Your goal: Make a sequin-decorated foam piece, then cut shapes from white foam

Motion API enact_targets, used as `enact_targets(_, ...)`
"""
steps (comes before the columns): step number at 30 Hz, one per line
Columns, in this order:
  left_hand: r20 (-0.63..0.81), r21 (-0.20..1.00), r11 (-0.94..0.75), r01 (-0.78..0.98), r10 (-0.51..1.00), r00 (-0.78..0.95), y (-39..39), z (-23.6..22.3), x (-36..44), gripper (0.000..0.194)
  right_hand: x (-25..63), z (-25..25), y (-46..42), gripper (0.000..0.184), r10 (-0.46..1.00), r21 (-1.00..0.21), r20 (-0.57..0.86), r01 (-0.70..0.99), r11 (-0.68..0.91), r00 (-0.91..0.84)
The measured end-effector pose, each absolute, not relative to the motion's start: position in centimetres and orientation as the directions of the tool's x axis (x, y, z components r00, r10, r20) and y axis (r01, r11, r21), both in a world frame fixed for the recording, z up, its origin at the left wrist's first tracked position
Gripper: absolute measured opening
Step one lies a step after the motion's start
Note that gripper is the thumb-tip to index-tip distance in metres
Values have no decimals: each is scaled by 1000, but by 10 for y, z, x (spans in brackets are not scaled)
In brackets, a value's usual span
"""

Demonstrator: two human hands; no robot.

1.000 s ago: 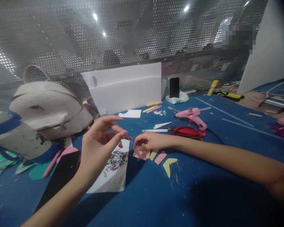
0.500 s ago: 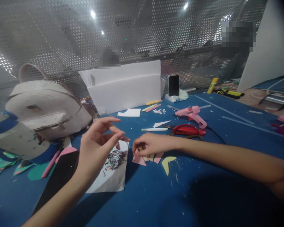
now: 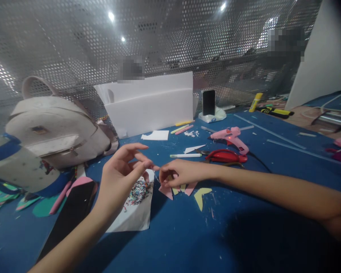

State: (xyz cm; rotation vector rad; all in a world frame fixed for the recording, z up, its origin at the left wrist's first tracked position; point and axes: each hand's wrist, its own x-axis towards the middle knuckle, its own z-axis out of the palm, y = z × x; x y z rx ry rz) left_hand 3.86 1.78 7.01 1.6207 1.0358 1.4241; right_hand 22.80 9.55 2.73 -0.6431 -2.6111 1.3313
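Observation:
My left hand (image 3: 125, 170) is raised over a white paper sheet (image 3: 130, 223). Its thumb and forefinger pinch a thin pale strand (image 3: 156, 176), which runs toward my right hand (image 3: 180, 172). On the sheet lies a heap of tiny multicoloured bits (image 3: 139, 192). The fingers of my right hand are curled together, with their tips at a pink paper piece (image 3: 166, 192) by the sheet's right edge; what they grip is hidden. Under that hand, pink and yellow paper strips show in part. A yellow V-shaped piece (image 3: 200, 197) lies just to the right.
Beyond my right hand lie a white pen (image 3: 185, 156), red-handled pliers (image 3: 226, 156) and a pink glue gun (image 3: 230, 137). A phone (image 3: 209, 102) stands at the back beside white boards (image 3: 150, 110). To the left are a backpack (image 3: 53, 129), a large cup (image 3: 22, 167) and a dark flat slab (image 3: 69, 216).
My left hand has shifted slightly right, closer to my right hand. The right fingers have shifted a little over the pink piece, which now lies lower. The view has tilted slightly.

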Motion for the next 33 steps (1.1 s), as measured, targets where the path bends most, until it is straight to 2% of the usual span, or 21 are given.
enact_targets(3,365,928,-369,42,928,73,20,68,39,23,229,28,95,18,432,-824,-64,291,486,-900)
enact_targets(7,309,951,-306,-40,948,74,22,68,39,24,231,28,95,25,412,-900,-105,263,348,-905)
enact_targets(10,287,956,-284,-72,957,46,24,68,39,26,231,27,97,27,361,-935,-52,172,311,-931)
enact_targets(13,271,959,-268,-95,962,30,26,68,38,27,230,28,98,29,349,-925,-28,156,346,-937)
enact_targets(21,273,956,-269,-114,962,20,29,67,35,27,231,27,96,31,383,-879,-102,263,397,-918)
enact_targets(26,250,961,-246,-125,968,15,29,67,34,26,229,23,98,24,391,-834,26,196,516,-920)
enact_targets(33,233,960,-227,-164,972,19,29,67,34,28,227,26,95,20,348,-786,77,158,598,-934)
